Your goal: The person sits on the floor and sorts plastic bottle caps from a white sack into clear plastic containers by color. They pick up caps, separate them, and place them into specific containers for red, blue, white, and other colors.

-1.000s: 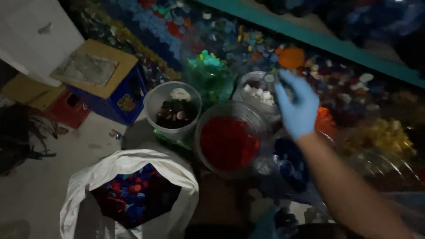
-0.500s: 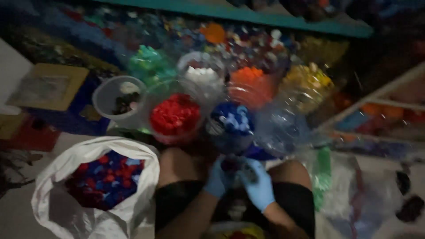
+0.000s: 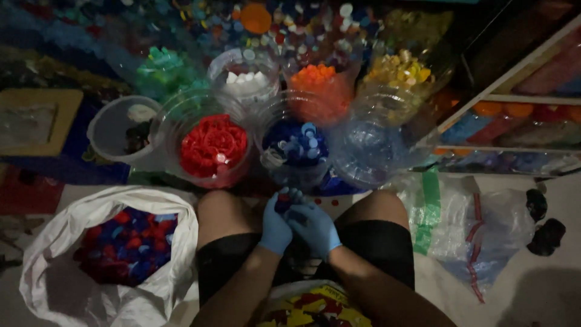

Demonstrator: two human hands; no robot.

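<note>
While my gloved left hand (image 3: 276, 227) and right hand (image 3: 315, 229) pinch dark bottle caps (image 3: 283, 203) between my knees, a white sack (image 3: 72, 266) of red and blue caps sits left. Six clear tubs ahead hold sorted colours; the red tub (image 3: 212, 145) is nearest. How many caps I grip is unclear.

Bottle caps being held between the knees.
A few small dark and red bottle caps (image 3: 284, 201) are sitting pinched in gloved fingertips, lying just below the tub of blue caps (image 3: 295, 144).
</note>
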